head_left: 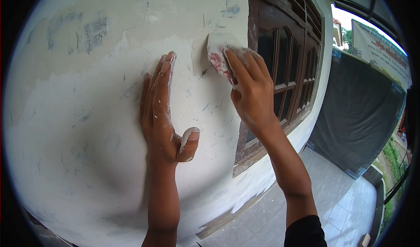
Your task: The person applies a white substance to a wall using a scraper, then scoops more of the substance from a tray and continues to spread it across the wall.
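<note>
My right hand (251,83) grips a putty scraper (218,56), a flat piece smeared white with reddish patches. Its upper edge meets the wall (109,115) just left of the window frame. My fingers hide part of the scraper. To the left, my left hand (159,105) is stretched out, edge-on against the wall, fingers pointing up and thumb apart. White putty coats its thumb tip and the edge of the index finger. The wall carries fresh white putty over an older cream coat with grey-blue scuffs.
A brown wooden window (284,59) with dark panes stands right of the scraper. Grey floor tiles (280,207) lie below. Further right hang a dark sheet (354,111) and a printed banner (380,50). An unpainted strip (232,218) runs along the wall's foot.
</note>
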`<state>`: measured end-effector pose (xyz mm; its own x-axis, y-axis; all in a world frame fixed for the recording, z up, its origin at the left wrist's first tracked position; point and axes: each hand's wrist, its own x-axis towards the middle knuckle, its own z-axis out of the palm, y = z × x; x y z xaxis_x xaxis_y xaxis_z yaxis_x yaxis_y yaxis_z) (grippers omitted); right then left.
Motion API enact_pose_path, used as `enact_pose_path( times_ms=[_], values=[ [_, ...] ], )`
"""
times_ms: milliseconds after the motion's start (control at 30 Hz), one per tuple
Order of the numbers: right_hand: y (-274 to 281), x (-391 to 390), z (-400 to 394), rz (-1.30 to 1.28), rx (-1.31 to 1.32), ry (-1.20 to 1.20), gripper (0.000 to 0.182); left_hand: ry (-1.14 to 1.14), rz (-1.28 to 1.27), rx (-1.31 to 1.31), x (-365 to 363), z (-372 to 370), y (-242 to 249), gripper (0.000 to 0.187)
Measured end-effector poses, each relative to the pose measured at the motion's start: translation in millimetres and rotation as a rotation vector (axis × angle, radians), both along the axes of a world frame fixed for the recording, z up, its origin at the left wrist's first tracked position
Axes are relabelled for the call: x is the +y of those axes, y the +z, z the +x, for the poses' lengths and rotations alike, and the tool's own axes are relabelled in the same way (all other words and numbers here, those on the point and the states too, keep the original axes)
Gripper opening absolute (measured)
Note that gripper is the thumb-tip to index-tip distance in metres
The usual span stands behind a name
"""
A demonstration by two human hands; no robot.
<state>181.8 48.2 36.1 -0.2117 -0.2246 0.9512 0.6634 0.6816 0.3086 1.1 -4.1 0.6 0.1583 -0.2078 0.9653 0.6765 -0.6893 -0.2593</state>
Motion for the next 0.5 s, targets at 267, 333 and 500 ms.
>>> enact_pose_path(
  times_ms=[267, 333, 500],
  values=[
    [-45.0, -4.7, 9.8, -0.036, -0.101, -0.024, 0.065, 0.005, 0.032, -0.043, 5.3, 1.3, -0.8, 0.077],
    [-54.2, -7.7, 16.1, -0.113, -0.11, 0.056, 0.067, -0.002, 0.034, -0.048, 5.6, 1.2, -1.0, 0.077],
    [-40.6, -3.7, 16.9, -0.133, -0.001, 0.13, 0.072, -0.017, -0.014, -0.029, 1.5, 1.7, -0.7, 0.087]
  ],
)
